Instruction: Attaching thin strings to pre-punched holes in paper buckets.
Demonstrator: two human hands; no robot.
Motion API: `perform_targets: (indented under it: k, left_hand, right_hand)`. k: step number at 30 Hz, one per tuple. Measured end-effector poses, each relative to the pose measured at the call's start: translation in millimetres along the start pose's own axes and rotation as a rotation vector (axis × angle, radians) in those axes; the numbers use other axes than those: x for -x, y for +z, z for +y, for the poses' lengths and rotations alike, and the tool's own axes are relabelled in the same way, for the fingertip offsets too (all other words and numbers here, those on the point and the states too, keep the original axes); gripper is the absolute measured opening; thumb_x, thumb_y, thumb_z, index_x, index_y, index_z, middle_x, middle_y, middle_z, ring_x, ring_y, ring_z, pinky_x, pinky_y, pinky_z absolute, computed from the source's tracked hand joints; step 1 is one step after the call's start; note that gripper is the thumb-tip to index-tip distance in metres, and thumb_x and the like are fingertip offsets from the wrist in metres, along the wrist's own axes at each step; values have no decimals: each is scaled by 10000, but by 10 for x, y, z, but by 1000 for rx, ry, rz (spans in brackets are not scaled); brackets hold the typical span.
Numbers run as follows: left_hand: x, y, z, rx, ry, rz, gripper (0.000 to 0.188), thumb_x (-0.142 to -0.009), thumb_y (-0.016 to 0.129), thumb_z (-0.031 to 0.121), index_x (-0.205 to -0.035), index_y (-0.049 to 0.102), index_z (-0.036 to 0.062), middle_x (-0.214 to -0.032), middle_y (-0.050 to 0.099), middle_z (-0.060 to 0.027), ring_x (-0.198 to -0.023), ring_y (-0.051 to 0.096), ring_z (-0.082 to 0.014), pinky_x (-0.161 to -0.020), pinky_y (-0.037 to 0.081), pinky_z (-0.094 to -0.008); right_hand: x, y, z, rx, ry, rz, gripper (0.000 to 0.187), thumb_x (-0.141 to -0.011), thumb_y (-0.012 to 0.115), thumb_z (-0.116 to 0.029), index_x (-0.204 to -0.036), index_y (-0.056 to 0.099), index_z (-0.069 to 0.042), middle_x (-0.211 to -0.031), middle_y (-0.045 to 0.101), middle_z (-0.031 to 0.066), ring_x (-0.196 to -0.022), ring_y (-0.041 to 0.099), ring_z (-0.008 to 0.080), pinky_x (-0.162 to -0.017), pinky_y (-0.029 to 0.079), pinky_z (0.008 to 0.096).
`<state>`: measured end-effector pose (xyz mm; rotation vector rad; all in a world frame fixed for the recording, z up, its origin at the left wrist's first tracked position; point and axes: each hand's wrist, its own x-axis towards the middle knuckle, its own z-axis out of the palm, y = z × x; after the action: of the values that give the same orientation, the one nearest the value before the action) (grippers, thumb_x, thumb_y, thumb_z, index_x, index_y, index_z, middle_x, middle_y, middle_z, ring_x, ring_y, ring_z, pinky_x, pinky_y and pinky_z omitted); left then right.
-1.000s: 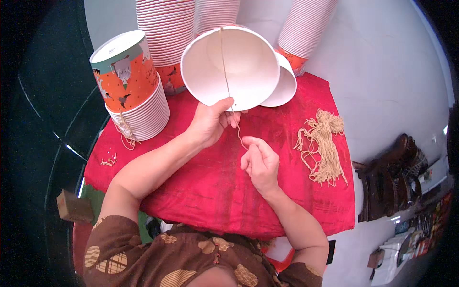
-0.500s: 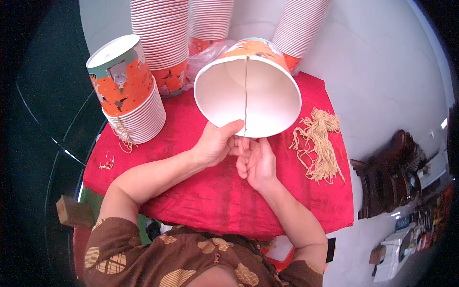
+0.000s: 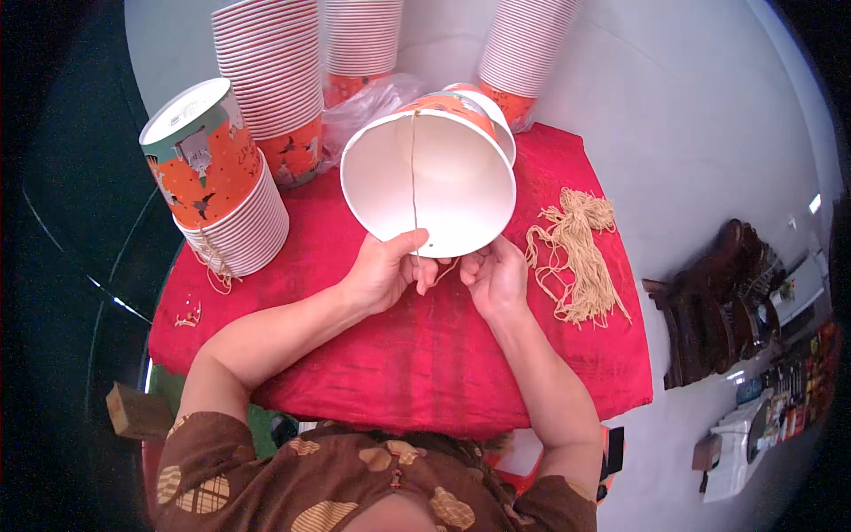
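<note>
A paper bucket (image 3: pixel 465 195), white inside and orange outside, is tilted with its mouth toward me. A thin tan cord (image 3: pixel 414 168) hangs from the top of its rim, across the mouth and down to the lower rim. A small dark hole shows inside the wall near that lower rim. My left hand (image 3: pixel 381 273) grips the lower rim, thumb inside over the cord and fingers beneath. Close by on the right, my right hand (image 3: pixel 501 279) has its fingers curled under the rim, pinching the cord's loose end; the fingertips are partly hidden by the bucket.
A bundle of tan cords (image 3: pixel 583 257) lies at right on the red tablecloth (image 3: pixel 355 381). At left stands a short stack of upturned buckets (image 3: pixel 235 222) with cords hanging off. Tall bucket stacks (image 3: pixel 270 71) and clear plastic wrap (image 3: pixel 372 102) line the back. Cord scraps (image 3: pixel 189 316) lie far left.
My right hand has moved right, away from my left fingers, drawing out a bit of cord between them. The bucket has turned slightly, and another bucket behind it has come into sight.
</note>
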<state>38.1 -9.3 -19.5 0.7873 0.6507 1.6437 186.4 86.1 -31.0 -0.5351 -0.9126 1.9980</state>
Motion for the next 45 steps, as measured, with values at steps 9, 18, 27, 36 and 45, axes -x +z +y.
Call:
perform_targets:
  k: [9, 18, 27, 36, 45]
  left_hand:
    - [-46, -54, 42, -5, 35, 52, 254, -952, 530, 154, -1111, 509, -43, -863, 642, -172, -590, 611, -194, -448, 491, -269]
    - [-38, -66, 77, 38, -38, 112, 287, -944, 561, 228, -1114, 536, -1, -869, 637, -135, -641, 597, -169, -423, 415, -243]
    - [-18, 29, 105, 28, -126, 190, 374, -930, 522, 392, -893, 604, 29, -805, 637, -102, -618, 591, -149, -420, 374, -251]
    - [47, 31, 106, 109, -220, 190, 551, -953, 339, 437, -524, 378, 93, -719, 568, -140, -572, 478, -216, -404, 290, -293]
    - [74, 20, 62, 160, -287, 125, 498, -909, 307, 379, -495, 336, 105, -686, 544, -141, -575, 489, -237, -411, 300, -303]
  right_hand:
    - [97, 74, 24, 159, -26, 19, 203, -970, 522, -185, -961, 587, 8, -699, 554, 59, -427, 435, 95, -343, 312, 234]
    - [196, 81, 70, 473, -155, -202, 241, -994, 513, -204, -936, 633, -3, -626, 473, -43, -518, 404, 28, -449, 317, 193]
    - [298, 205, 58, 730, -429, -294, 214, -979, 512, -129, -966, 649, 35, -853, 691, 62, -794, 629, 116, -736, 508, 264]
    - [356, 297, 117, 884, -744, -315, 100, -910, 568, -26, -858, 635, 28, -764, 662, 121, -680, 662, 180, -614, 514, 289]
    - [443, 380, 34, 1023, -854, -195, 67, -869, 584, 15, -815, 623, 8, -774, 546, 97, -620, 643, 173, -505, 491, 310]
